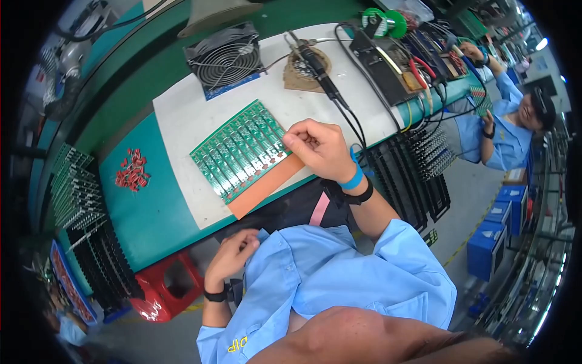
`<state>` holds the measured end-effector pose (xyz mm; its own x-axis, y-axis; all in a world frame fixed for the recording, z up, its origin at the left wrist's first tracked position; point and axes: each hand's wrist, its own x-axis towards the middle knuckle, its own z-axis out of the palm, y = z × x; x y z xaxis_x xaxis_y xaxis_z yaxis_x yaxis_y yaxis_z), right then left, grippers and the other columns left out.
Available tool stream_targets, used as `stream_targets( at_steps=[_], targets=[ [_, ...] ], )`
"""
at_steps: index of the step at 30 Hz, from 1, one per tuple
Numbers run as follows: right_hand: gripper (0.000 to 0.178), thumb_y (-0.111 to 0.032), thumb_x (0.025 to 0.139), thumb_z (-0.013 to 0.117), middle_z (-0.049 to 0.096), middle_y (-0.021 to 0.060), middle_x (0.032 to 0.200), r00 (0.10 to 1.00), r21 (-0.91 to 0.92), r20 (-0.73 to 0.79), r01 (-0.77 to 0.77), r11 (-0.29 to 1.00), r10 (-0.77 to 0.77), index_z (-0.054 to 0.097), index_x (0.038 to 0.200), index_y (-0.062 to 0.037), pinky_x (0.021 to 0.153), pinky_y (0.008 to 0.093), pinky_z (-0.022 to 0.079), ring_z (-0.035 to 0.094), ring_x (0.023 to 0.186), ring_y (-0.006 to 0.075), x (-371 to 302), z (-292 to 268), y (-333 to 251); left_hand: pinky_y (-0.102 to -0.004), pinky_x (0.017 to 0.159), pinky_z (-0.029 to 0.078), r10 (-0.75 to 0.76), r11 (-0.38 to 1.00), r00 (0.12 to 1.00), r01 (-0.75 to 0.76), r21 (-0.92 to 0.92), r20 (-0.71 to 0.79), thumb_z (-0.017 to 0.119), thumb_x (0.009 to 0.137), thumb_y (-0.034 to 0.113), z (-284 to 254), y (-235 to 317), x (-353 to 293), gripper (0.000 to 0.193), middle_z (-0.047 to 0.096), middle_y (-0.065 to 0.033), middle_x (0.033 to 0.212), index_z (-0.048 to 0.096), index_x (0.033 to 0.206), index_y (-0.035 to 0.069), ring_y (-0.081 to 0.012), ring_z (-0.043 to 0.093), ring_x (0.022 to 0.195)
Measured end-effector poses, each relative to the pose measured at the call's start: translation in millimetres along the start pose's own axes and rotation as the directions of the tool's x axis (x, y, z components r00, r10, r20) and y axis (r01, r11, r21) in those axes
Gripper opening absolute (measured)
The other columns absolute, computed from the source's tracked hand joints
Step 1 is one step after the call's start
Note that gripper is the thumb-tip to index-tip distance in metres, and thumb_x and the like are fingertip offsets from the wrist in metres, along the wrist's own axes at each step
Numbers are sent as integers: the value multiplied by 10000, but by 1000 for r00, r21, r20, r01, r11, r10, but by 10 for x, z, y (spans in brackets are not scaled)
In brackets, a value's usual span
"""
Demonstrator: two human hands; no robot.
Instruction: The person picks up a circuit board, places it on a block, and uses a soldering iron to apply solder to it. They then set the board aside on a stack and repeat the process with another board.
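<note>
Presently the left hand (pixel 230 258) is hanging loosely curled near the shirt (pixel 321 267), finger closure unclear, while the right hand (pixel 321 148), nearer the work, is bending thumb and fingers at the right edge of the green circuit-board panel (pixel 239 151); cannot tell whether they are clamping it. The panel is lying leftward of those fingers, long axis running lower left to upper right, on a white sheet (pixel 182 124) covering part of the green bench (pixel 145 224). Beyond, a fan (pixel 227 57) is standing, and far right a co-worker (pixel 509 142) is working.

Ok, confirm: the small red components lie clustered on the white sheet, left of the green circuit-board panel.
Wrong surface: the head view shows the small red components clustered on the teal benchtop, not the white sheet; they are left of the green circuit-board panel.
</note>
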<state>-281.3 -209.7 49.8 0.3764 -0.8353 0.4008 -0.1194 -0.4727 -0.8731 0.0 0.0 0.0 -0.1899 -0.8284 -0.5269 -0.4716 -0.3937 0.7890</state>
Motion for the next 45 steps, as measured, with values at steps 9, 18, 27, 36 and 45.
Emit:
stream_targets(
  at_steps=[9,18,27,36,45],
  targets=[
    [96,-37,975,780,718,31,822,999,-34,35,-41,999,42,749,1023,40,567,210,433,565,659,27,57,106,52,-355,956,537,479,808,846,-530,-260,-236,751,965,105,-653,1103,-315,415,723,-108,1084,633,1345,-11,-173,685,1021],
    [123,-32,980,774,726,40,846,994,-20,-73,-84,996,83,733,1068,43,609,205,464,605,704,42,20,170,87,-439,1081,464,585,784,753,-430,448,-301,824,921,256,-1111,1780,544,648,650,-172,1292,563,1452,-9,-321,615,1243],
    [330,-106,867,888,705,87,963,998,-209,-33,-61,976,55,706,1113,16,727,287,535,664,839,158,22,19,-39,-542,1161,400,698,553,685,-329,765,-209,855,882,357,-821,1627,1199,724,581,-244,1465,580,1441,-11,-403,544,1368],
    [418,-169,753,958,687,113,1022,993,-419,60,114,901,-97,682,1039,-40,873,400,528,631,979,322,-217,-8,-133,-506,1154,425,690,529,703,-326,784,-173,819,913,337,-784,1590,1293,662,602,-222,1459,587,1429,-7,-416,559,1358],
    [403,-181,721,975,683,103,980,989,-436,83,149,888,-125,683,956,-35,797,397,529,630,917,303,-273,73,-95,-615,1166,382,613,553,775,-286,783,-150,826,906,338,-771,1672,1260,689,581,-212,1481,578,1439,-23,-385,538,1390]
  ],
)
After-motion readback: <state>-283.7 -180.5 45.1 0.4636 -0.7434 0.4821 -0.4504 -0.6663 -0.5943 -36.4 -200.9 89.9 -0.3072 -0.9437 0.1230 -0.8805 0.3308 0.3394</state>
